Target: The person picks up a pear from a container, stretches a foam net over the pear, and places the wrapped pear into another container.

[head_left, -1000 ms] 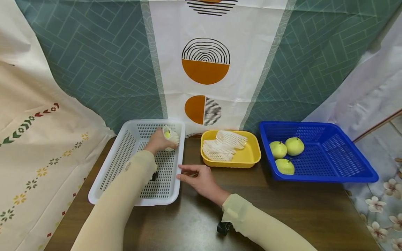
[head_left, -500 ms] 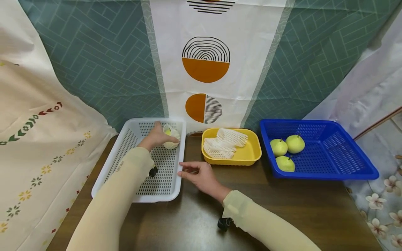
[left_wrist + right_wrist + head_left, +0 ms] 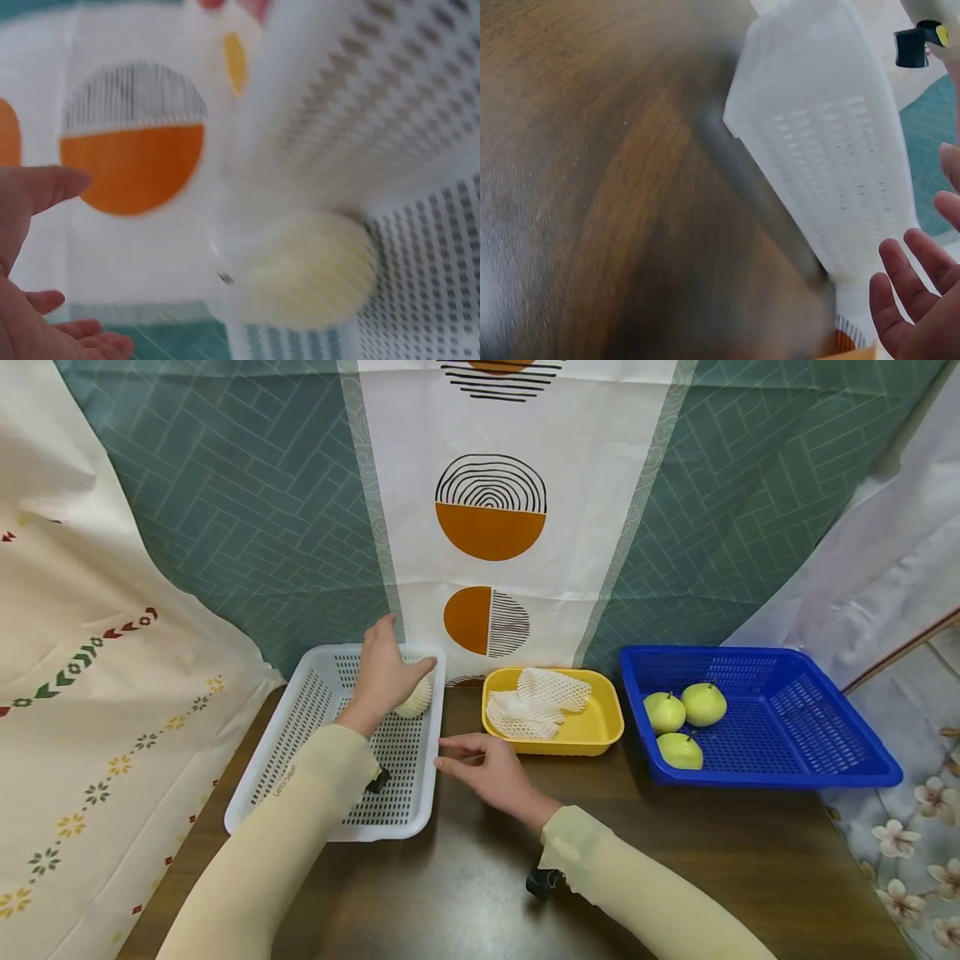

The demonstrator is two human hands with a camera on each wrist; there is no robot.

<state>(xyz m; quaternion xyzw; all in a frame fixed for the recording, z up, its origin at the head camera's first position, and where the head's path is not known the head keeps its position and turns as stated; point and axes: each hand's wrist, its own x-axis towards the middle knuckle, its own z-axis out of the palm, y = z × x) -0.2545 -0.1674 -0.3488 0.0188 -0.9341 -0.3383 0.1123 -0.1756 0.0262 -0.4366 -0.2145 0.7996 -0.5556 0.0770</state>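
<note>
A pear in a white foam net (image 3: 417, 700) lies in the far right corner of the white basket (image 3: 426, 785). In the left wrist view the netted pear (image 3: 307, 271) rests against the basket's perforated wall. My left hand (image 3: 381, 675) hovers just above it with thumb and fingers spread, holding nothing, and partly hides it in the head view. My right hand (image 3: 491, 772) is beside the basket's right side, its fingertips right at the rim. In the right wrist view those fingers (image 3: 907, 289) are loosely bent beside the basket wall.
Right of the white basket stands a yellow basin (image 3: 553, 747) with white foam nets (image 3: 525, 712) inside. Further right, a blue basket (image 3: 780, 779) holds three bare pears (image 3: 703, 704). Everything sits on a dark wooden table (image 3: 465, 893), with a patterned cloth (image 3: 491, 527) hanging behind.
My left hand has let go of the netted pear and lifted up and away from it, leaving it in the white basket. My right hand stays by the rim.
</note>
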